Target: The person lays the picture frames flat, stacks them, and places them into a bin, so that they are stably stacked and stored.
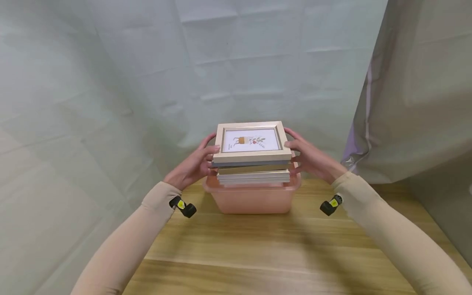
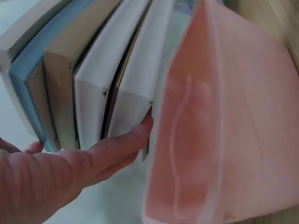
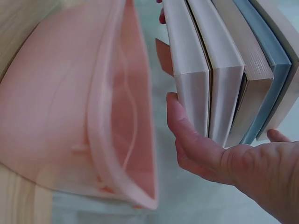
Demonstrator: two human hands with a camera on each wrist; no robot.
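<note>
A stack of several picture frames [image 1: 254, 157] is held between my two hands, just above a pink plastic bin [image 1: 254, 200]. The top frame is cream, with a print of a potted plant; blue, tan-gold and white frames lie beneath it. My left hand [image 1: 193, 166] grips the stack's left side, thumb on the top frame and fingers reaching under the lowest white frame [image 2: 135, 98]. On the right side my right hand [image 1: 313, 155] grips likewise, its fingers below the bottom white frame [image 3: 187, 88]. Both wrist views show a gap between stack and bin rim.
The bin stands on a wooden table [image 1: 236, 250] near its back edge. Behind it hangs a pale, creased sheet [image 1: 236, 61]. A grey-brown curtain [image 1: 424, 102] hangs at the right. A small black wrist camera sits on each sleeve.
</note>
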